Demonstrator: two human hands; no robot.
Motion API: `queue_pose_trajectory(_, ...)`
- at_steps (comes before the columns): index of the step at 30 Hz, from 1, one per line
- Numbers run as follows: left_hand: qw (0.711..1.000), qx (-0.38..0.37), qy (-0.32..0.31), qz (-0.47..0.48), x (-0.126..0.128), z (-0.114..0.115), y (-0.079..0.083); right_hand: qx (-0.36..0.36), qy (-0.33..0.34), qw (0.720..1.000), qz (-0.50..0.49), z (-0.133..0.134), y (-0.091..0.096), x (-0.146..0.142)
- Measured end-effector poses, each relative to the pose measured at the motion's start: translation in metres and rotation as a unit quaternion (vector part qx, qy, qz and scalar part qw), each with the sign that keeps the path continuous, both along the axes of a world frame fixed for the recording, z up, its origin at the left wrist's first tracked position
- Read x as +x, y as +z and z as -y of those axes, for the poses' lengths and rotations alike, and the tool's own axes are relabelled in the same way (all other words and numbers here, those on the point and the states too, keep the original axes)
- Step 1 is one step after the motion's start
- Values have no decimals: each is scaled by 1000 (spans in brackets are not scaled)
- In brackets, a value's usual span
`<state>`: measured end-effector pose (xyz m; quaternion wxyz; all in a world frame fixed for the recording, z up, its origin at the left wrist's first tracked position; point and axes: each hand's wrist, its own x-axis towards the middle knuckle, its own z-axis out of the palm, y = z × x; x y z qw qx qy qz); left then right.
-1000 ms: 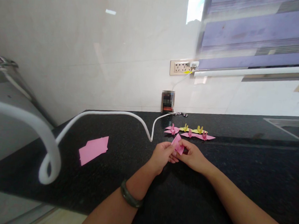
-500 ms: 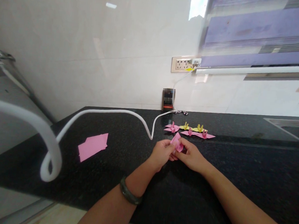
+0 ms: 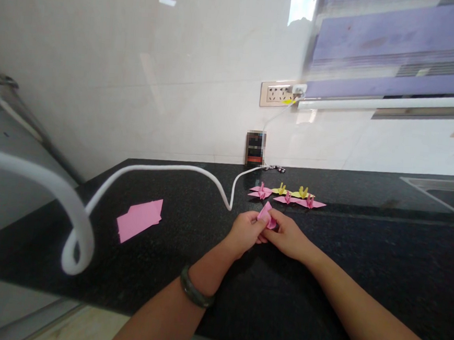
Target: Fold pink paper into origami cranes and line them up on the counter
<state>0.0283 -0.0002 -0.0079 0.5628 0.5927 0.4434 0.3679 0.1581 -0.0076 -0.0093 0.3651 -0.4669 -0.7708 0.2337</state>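
Between my two hands is a partly folded piece of pink origami paper, its pointed tip facing away from me. My left hand pinches its left side, with the thumb on top. From the right, my right hand grips the other side, fingertips close to the left thumb. The fingers hide the paper's lower part. Just beyond my hands, pink paper cranes and yellow paper cranes stand in two rows on the black countertop.
Flat pink paper sheets lie stacked at the left. A thick white cable loops across the left side toward a dark phone-like object, partly blurred, against the wall. A wall socket is above; a sink sits at far right.
The view has tilted slightly. My hands stay in nearly the same place, and the pink paper's top looks a little narrower between my fingers.
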Motion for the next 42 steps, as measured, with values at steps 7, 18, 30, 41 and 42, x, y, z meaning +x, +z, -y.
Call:
queue_pose_trajectory(7,1000,4,-9,-19,0,0,-2,-26,19,999,-14,-3,-3,4)
queue_pose_trajectory(18,1000,10,-10,-27,0,-3,-7,-30,24,999,-4,-4,-8,5)
queue_pose_trajectory(30,999,-42,-1,17,0,-4,-4,36,-8,999,15,-5,-6,5)
queue_pose_trajectory(41,993,-75,2,92,-1,-4,-2,41,-21,998,-51,-4,-2,3)
queue_pose_trajectory(42,992,-81,1,100,-1,-4,-2,41,-19,997,-57,-4,-1,3)
